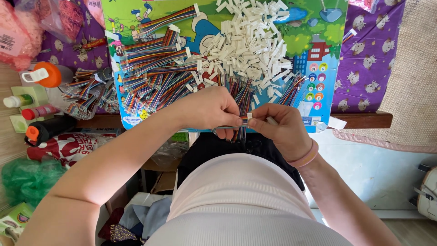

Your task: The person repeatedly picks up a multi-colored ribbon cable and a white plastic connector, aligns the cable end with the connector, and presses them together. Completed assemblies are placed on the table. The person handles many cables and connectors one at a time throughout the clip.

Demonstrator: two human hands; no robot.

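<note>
The left hand (214, 109) pinches a striped ribbon cable (232, 122). The right hand (278, 125) grips a small white connector (249, 116) at its end. White connectors (248, 41) are heaped beyond both hands.

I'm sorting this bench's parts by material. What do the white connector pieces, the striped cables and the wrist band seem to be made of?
White connector housings: likely moulded plastic, matte, uniform, blocky shapes. Ribbon cables: thin wires in smooth coloured insulation, probably plastic, flexing in flat rainbow bands. Pink band on the right hand's wrist: looks like soft rubber or silicone, though that's unclear.

Connector pile (248, 41) on board (327, 50); wire bundles (154, 68) left; bottles (34, 98) beyond
</note>
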